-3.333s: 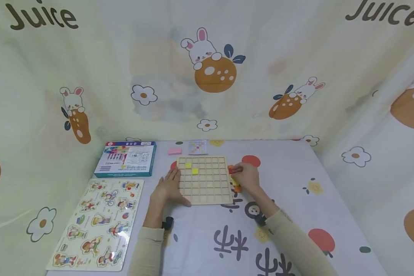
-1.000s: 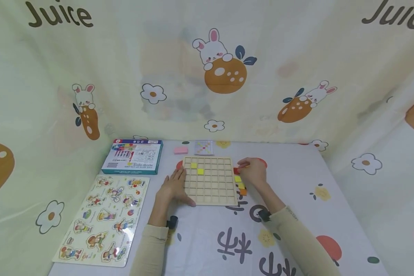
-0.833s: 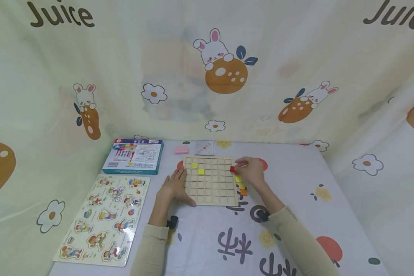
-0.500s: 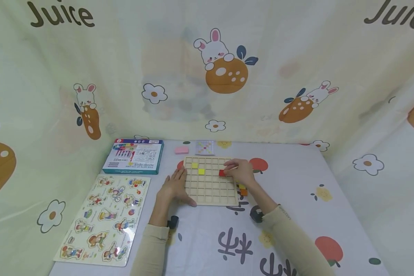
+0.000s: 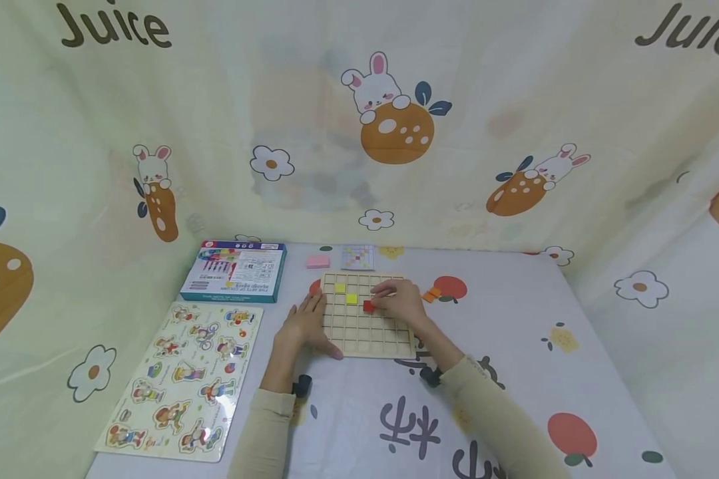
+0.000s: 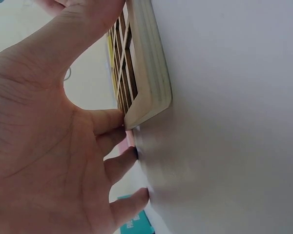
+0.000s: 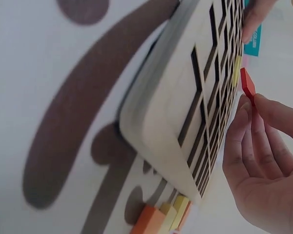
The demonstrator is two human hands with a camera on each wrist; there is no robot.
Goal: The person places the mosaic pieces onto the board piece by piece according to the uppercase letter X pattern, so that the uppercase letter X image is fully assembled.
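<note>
A square wooden grid board [image 5: 353, 336] lies flat on the table. Two yellow square tiles, the upper one [image 5: 340, 288] and the lower one [image 5: 351, 299], sit in diagonal cells near its upper left. My left hand [image 5: 302, 329] rests with spread fingers along the board's left edge, its thumb near the front edge. Over the middle of the board, my right hand [image 5: 403, 303] pinches a red square tile [image 5: 368, 306] between thumb and fingers. In the right wrist view the red tile [image 7: 247, 83] is tilted and held above the grid surface.
Orange tiles [image 5: 431, 295] lie right of the board; yellow ones [image 7: 179, 209] show beside it in the right wrist view. Behind it are a pink block [image 5: 318, 261] and a pattern card [image 5: 357, 257]. Left are a box [image 5: 234, 271] and a picture puzzle board [image 5: 176, 386].
My right hand has picked up the red tile beside the board's right edge and carried it left over the grid. My left hand keeps its place at the board's left edge.
</note>
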